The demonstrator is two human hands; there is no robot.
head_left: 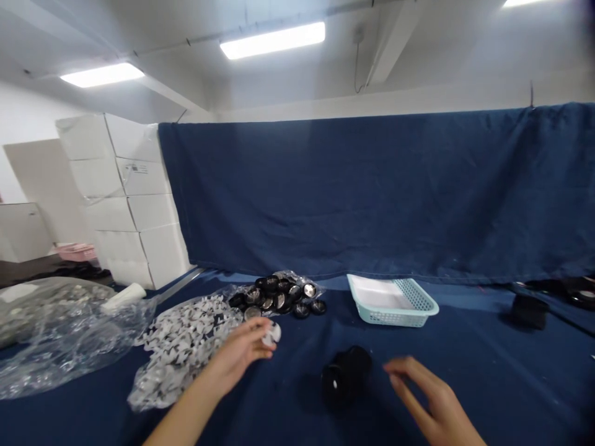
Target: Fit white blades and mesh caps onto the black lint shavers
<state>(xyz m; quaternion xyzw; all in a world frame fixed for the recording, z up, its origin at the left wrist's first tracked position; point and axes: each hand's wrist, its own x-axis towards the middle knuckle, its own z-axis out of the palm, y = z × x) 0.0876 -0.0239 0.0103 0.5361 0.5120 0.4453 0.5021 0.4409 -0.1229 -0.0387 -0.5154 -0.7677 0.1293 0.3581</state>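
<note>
My left hand (239, 354) holds a small round white piece (272, 334) between thumb and fingers, just right of a pile of white plastic pieces (186, 341). Behind that hand lie several round black parts with shiny metal centres (279, 295), partly on clear plastic. A black cylindrical object (344, 376) with a small white spot on its end rests on the blue cloth between my hands. To its right, my right hand (425, 396) hovers, touching nothing, its thumb and fingers slightly apart.
A pale green basket (421, 316) with white sheet inside stands behind the black object. Large clear bags (69, 334) lie at the left, before stacked white boxes (149, 210). A blue curtain (372, 198) hangs behind the table. A dark block (530, 311) sits at the right.
</note>
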